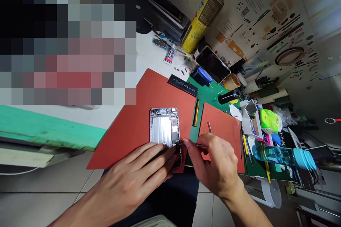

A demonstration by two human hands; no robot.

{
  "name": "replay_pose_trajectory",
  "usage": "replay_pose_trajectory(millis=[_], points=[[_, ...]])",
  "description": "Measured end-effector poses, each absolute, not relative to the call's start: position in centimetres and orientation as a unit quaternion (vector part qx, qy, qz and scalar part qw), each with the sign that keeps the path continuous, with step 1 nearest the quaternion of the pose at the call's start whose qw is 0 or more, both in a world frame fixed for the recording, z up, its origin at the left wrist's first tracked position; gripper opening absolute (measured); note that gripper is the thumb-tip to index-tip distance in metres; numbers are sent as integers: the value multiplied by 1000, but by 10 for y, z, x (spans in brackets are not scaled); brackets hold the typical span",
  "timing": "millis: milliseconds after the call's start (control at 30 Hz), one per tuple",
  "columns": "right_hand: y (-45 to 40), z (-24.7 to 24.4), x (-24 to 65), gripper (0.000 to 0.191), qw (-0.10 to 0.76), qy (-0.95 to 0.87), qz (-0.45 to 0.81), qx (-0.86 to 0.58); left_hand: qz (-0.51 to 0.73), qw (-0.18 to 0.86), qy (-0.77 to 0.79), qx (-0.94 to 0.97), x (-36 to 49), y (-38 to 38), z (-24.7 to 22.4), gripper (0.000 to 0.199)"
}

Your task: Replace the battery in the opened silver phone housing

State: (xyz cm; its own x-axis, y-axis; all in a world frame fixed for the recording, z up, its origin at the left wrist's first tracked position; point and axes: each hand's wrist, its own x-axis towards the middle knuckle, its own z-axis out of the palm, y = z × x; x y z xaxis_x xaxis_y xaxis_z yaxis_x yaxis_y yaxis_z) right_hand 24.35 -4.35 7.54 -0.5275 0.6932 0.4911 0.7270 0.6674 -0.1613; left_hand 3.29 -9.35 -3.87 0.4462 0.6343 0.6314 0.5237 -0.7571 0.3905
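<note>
- You have the opened phone [161, 127] on the smooth red mat [128, 127], by the worktop's [119, 101] near edge: a rounded rectangle with a shiny, ribbed metal bed and a dark strip of parts down its right side.
- Your left hand [135, 173] lies across the phone's lower end, fingers long and close together, covering that end; the thumb is hidden, so you cannot tell whether it grips.
- Your right hand [218, 159] is curled, its fingers closed round a thin tool [201, 145] that points at the phone's right edge.
- Just beyond the phone, you have a flat black battery [182, 85] on the mat's far corner and a ridged, gold-coloured screwdriver [196, 113].
- Your right hand blocks part of a second red mat [222, 124].
- Toward the worktop's far edge stand a glossy dark-screened phone, propped up [212, 64], and a yellow spray can [205, 14].
- A see-through blue bottle [285, 156] is at the worktop's right end.
</note>
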Motion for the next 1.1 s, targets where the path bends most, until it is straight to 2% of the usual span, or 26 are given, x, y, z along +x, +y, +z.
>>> replay_pose_trajectory(millis=[933, 1100], points=[[-38, 75, 245, 10, 283, -875, 3, -394, 384, 74, 348, 852, 32, -94, -36, 28], [-37, 75, 246, 16, 283, -874, 3, -395, 378, 68, 345, 857, 31, -95, -37, 29]])
